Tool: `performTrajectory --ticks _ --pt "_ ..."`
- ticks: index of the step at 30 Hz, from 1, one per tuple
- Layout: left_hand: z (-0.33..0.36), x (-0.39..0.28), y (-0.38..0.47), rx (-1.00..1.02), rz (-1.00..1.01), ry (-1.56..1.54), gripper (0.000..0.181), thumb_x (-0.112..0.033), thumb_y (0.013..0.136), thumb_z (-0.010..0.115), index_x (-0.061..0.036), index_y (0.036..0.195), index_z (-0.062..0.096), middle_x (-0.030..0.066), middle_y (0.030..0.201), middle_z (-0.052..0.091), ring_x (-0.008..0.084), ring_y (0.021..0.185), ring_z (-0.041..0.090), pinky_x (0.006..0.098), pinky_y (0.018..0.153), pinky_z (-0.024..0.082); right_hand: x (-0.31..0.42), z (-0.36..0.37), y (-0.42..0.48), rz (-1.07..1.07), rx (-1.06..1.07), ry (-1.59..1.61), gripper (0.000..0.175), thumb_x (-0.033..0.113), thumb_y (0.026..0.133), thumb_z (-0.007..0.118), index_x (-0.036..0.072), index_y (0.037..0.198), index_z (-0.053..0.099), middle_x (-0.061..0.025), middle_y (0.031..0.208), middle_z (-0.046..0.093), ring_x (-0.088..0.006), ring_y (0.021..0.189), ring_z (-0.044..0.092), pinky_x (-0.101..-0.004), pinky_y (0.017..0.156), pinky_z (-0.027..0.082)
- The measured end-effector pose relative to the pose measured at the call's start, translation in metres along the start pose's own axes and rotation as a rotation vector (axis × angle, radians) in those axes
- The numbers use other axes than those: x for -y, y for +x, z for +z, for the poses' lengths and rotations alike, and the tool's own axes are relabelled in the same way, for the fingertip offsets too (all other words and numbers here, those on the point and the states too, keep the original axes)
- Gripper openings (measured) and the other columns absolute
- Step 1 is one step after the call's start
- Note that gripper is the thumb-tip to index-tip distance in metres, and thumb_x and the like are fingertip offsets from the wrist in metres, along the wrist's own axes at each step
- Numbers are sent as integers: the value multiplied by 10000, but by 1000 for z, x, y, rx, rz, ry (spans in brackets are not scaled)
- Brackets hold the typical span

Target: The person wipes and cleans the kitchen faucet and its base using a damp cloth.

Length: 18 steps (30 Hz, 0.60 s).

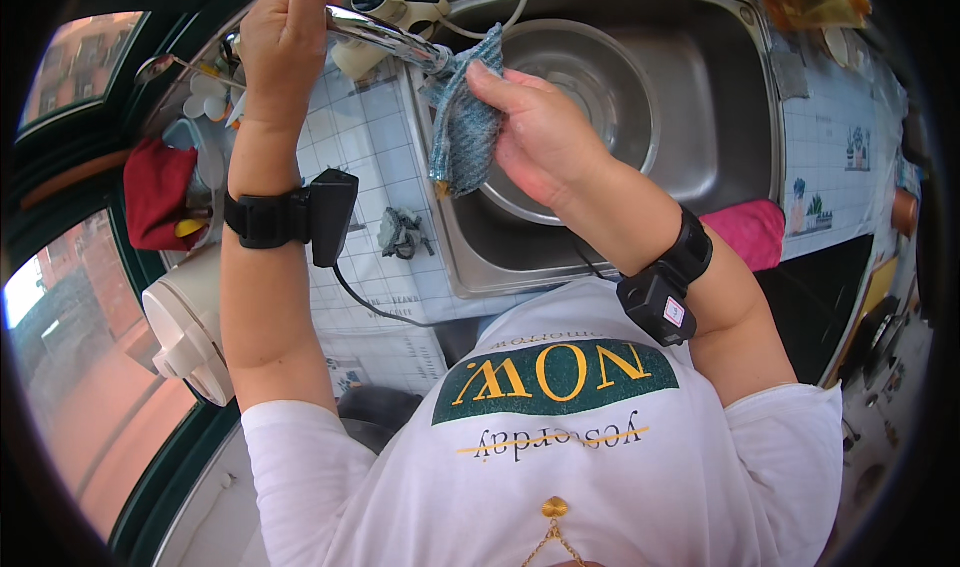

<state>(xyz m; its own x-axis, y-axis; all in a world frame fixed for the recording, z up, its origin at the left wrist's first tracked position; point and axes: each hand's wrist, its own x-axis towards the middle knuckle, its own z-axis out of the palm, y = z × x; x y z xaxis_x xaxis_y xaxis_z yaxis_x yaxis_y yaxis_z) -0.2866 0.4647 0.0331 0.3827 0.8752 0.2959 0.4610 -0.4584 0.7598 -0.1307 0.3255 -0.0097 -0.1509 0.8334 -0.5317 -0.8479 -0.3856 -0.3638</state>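
A chrome faucet [390, 33] reaches over the left side of a stainless steel sink [739, 102]. My left hand [289, 23] is curled around the faucet at its upper-left end, with most of its fingers hidden behind. At the spout's tip, my right hand [540, 128] holds a blue-grey textured cloth [466, 136] between thumb and fingers. The cloth hangs folded and touches the spout end. Beneath my right hand a round metal basin [651, 109] sits in the sink.
A crumpled grey rag [403, 233] lies on the tiled-pattern counter cover [375, 274] left of the sink. Cream-coloured fixtures [360, 57] stand behind the faucet. A pink cloth [750, 233] drapes at the sink's right front. A red cloth [157, 196] and a white appliance [187, 334] are near the window.
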Motion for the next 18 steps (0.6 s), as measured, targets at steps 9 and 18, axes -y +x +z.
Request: performTrajectory --ticks 9,18 --pt "-2 1 -1 9 -50 -37 490 -430 927 422 -43 651 542 -48 555 352 40 524 276 226 476 193 1 2 3 26 93 24 336 203 948 391 -68 1130 467 -165 1064 559 -247 987 560 -369 905 428" --pt "-4 -2 -1 -10 15 49 482 -423 927 427 -48 644 537 -52 543 346 39 510 274 228 469 190 -1 0 5 16 131 0 346 217 945 401 -70 1124 475 -175 1068 566 -237 997 562 -357 896 437"
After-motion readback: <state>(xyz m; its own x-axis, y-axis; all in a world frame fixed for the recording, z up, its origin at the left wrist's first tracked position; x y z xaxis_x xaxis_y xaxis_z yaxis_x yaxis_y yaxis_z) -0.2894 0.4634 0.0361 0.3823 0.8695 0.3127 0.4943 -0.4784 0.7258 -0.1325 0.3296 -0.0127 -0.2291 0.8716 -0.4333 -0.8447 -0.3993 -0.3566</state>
